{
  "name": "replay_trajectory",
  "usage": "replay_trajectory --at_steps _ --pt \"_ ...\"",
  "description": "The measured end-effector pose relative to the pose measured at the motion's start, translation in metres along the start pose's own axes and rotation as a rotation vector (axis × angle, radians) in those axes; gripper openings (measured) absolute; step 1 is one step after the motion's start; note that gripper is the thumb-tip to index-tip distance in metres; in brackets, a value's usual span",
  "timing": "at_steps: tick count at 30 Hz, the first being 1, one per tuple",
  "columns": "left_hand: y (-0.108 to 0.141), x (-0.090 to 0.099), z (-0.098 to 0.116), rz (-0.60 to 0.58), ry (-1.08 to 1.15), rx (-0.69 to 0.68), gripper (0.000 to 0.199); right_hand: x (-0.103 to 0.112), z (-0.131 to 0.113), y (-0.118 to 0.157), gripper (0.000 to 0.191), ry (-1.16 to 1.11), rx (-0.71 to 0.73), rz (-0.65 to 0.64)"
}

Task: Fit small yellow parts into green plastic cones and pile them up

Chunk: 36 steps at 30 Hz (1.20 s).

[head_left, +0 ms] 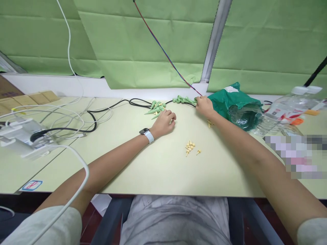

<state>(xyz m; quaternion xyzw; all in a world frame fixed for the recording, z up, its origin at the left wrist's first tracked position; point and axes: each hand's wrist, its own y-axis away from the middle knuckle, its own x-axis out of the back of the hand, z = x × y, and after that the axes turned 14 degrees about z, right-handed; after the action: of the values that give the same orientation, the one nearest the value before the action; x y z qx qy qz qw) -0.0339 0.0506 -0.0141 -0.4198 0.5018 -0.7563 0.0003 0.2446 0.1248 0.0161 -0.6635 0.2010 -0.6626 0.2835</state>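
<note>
My left hand [165,124] rests on the table with its fingers loosely curled and a little apart; no object shows in it. Just beyond it lies a pile of green tapered plastic pieces [156,108], some with small yellow parts at their ends. Farther back, my right hand [204,106] pinches one end of a green plastic piece, its fingertips covering part of it. More green pieces [181,99] lie in a row to the left of that hand. Small yellow plastic pegs [189,146] are scattered nearer to me, and a few yellow pegs [209,124] lie beneath my right wrist.
A crumpled green plastic bag [230,102] stands beside my right forearm, with clear bottles [283,110] farther right. At left are a white power strip [22,136], tangled cables [95,119] and cardboard boxes [38,99]. A red and blue wire [163,51] hangs behind.
</note>
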Motion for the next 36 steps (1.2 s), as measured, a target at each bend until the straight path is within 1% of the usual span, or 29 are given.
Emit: replay_trajectory --at_steps 2,4,7,10,12,14,17,19,21,24,26,28,30,31,33,36 --pt "-0.001 0.002 0.002 0.011 0.038 0.015 0.017 0.011 0.003 0.007 0.046 -0.116 0.030 0.067" --pt "-0.002 0.005 0.005 0.029 0.118 0.055 0.020 0.022 0.004 0.015 0.048 -0.274 0.050 0.092" --pt "-0.003 0.008 0.011 0.072 0.252 0.142 0.030 0.035 -0.001 0.028 0.047 -0.586 -0.023 0.072" --pt "-0.003 0.007 0.014 0.141 0.336 0.224 0.043 0.042 -0.012 0.042 0.039 -0.967 -0.178 -0.001" --pt "-0.003 0.006 0.016 0.158 0.382 0.266 0.045 0.045 -0.022 0.052 0.033 -1.189 -0.260 -0.079" --pt "-0.003 0.005 0.017 0.121 0.445 0.314 0.040 0.047 -0.032 0.063 0.031 -1.338 -0.291 -0.175" --pt "-0.003 0.004 0.020 0.026 0.564 0.427 0.031 0.050 -0.045 0.075 0.031 -1.438 -0.296 -0.300" --pt "-0.003 0.004 0.021 -0.020 0.621 0.505 0.029 0.052 -0.048 0.078 0.030 -1.446 -0.292 -0.331" --pt "-0.003 0.004 0.021 -0.038 0.680 0.587 0.028 0.056 -0.045 0.075 0.029 -1.436 -0.272 -0.337" --pt "-0.003 0.004 0.019 0.001 0.863 0.796 0.031 0.065 -0.025 0.059 0.025 -1.358 -0.269 -0.342" --pt "-0.004 0.005 0.018 0.029 1.010 0.966 0.041 0.073 -0.003 0.046 0.021 -1.185 -0.279 -0.394" --pt "-0.005 0.006 0.018 0.019 1.105 1.078 0.047 0.082 0.020 0.035 0.019 -0.866 -0.210 -0.483" --pt "-0.007 0.007 0.019 -0.006 1.145 1.101 0.045 0.090 0.038 0.029 0.013 -0.552 -0.109 -0.599" --pt "-0.008 0.008 0.019 -0.009 1.155 1.101 0.041 0.093 0.044 0.029 0.012 -0.459 -0.074 -0.644" --pt "-0.010 0.009 0.018 0.007 1.177 1.116 0.035 0.095 0.050 0.033 0.011 -0.370 -0.027 -0.706" --pt "-0.011 0.009 0.016 0.038 1.221 1.155 0.029 0.091 0.047 0.045 0.020 -0.367 0.019 -0.732"
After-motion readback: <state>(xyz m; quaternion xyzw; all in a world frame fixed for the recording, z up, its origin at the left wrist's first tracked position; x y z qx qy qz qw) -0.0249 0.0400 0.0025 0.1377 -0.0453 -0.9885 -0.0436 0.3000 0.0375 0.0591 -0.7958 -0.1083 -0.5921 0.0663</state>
